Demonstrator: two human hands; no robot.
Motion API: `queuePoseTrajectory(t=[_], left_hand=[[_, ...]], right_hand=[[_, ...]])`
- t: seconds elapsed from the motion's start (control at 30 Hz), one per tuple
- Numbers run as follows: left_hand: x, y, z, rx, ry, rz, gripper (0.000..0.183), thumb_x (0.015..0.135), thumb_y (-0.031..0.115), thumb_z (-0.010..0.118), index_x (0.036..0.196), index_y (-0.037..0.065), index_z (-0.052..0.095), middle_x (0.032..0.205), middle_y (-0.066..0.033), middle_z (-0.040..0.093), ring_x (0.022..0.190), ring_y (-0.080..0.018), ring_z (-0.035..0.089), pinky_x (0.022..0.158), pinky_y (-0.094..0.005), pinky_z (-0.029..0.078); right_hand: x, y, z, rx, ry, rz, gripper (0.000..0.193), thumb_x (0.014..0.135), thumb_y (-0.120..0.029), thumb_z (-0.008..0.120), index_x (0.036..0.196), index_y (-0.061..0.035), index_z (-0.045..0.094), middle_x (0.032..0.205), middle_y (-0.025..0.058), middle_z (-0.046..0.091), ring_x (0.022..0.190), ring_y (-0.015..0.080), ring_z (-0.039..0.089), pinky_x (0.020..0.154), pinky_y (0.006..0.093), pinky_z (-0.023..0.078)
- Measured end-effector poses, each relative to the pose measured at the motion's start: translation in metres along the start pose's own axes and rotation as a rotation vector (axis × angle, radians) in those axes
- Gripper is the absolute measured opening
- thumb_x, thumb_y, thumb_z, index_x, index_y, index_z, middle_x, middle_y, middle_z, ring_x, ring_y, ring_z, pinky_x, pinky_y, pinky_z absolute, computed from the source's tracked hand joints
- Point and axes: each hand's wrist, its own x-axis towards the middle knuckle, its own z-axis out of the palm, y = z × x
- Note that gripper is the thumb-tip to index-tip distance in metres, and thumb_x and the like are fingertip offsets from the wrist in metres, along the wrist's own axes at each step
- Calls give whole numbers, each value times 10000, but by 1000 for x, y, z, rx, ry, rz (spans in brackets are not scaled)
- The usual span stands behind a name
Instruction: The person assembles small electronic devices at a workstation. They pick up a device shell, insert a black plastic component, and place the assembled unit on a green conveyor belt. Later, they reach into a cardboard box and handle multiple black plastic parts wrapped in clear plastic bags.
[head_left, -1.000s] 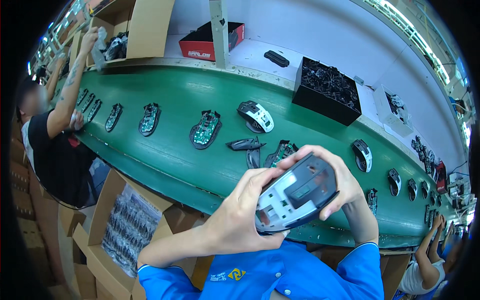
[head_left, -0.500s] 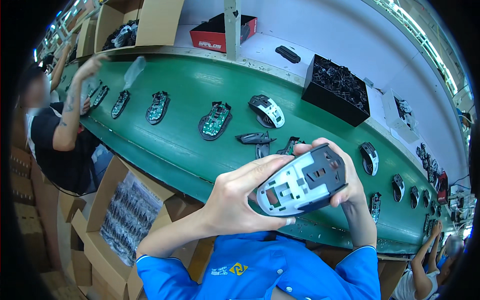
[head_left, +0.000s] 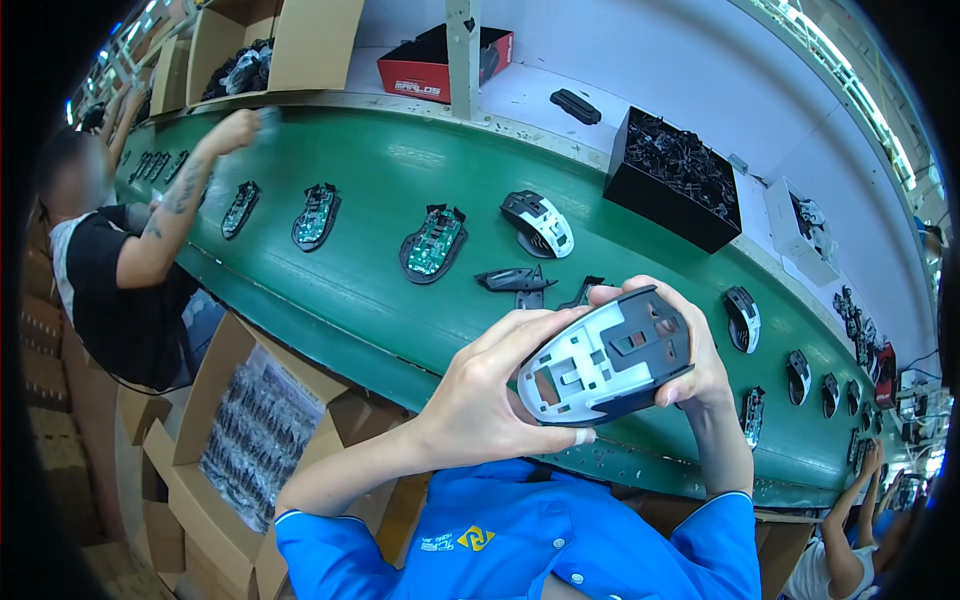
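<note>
Between my two hands, above the near edge of the green belt, is a black and white mouse shell, tilted with its cut-out top face toward me. My left hand grips its rounded white end and lower side, thumb along the bottom. Around the black end and far side wrap the fingers of my right hand. Just beyond my hands lie black plastic side pieces, and a part partly hidden by the shell. Farther off sit a black and white mouse and a mouse base with a green circuit board.
More circuit-board bases line the green belt to the left, and more mice to the right. A black box of small dark parts stands behind. An open carton is at lower left. A co-worker reaches over the belt.
The shell and my hands have barely shifted, with my left hand slightly to the right. At the left, the co-worker's raised arm has moved right, its hand now at the clear bag.
</note>
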Motion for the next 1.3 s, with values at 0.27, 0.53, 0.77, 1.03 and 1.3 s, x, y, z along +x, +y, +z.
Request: queuePoseTrajectory(t=[0.27,0.53,0.77,1.03,1.3], left_hand=[[-1,0,-1,56,-7,73,752,545,161,844,1215,-2,545,1005,-151,612,873,-228,625,728,-315,525],[0,-2,-1,128,-19,95,755,536,184,846,1194,-33,547,970,-160,627,832,-225,643,702,-308,530],[0,-2,-4,101,-23,1,772,542,188,845,1207,-47,531,1014,-167,615,866,-233,642,743,-316,525],[-7,0,-4,-16,-78,-71,807,562,202,837,1242,-64,492,992,-147,604,842,-196,623,719,-291,523],[-11,1,-8,43,-137,-73,818,585,205,822,1275,-53,465,1010,-138,600,779,-146,599,548,-239,507]], right_hand=[[-8,-4,6,-190,-38,-99,936,482,-190,899,1261,27,427,1260,227,510,1164,278,513,1013,413,380],[-8,0,0,-149,-41,-29,903,472,-183,903,1233,16,461,1244,193,532,1143,257,527,1003,408,398],[-3,1,2,-120,-15,30,900,496,-197,893,1248,8,443,1275,174,512,1180,252,498,1024,399,381],[-8,1,10,27,58,114,944,483,-286,887,1255,17,436,1297,191,483,1181,268,497,1028,408,376],[-12,3,13,83,105,164,978,472,-346,875,1257,25,424,1301,203,470,1177,287,499,1027,409,373]])
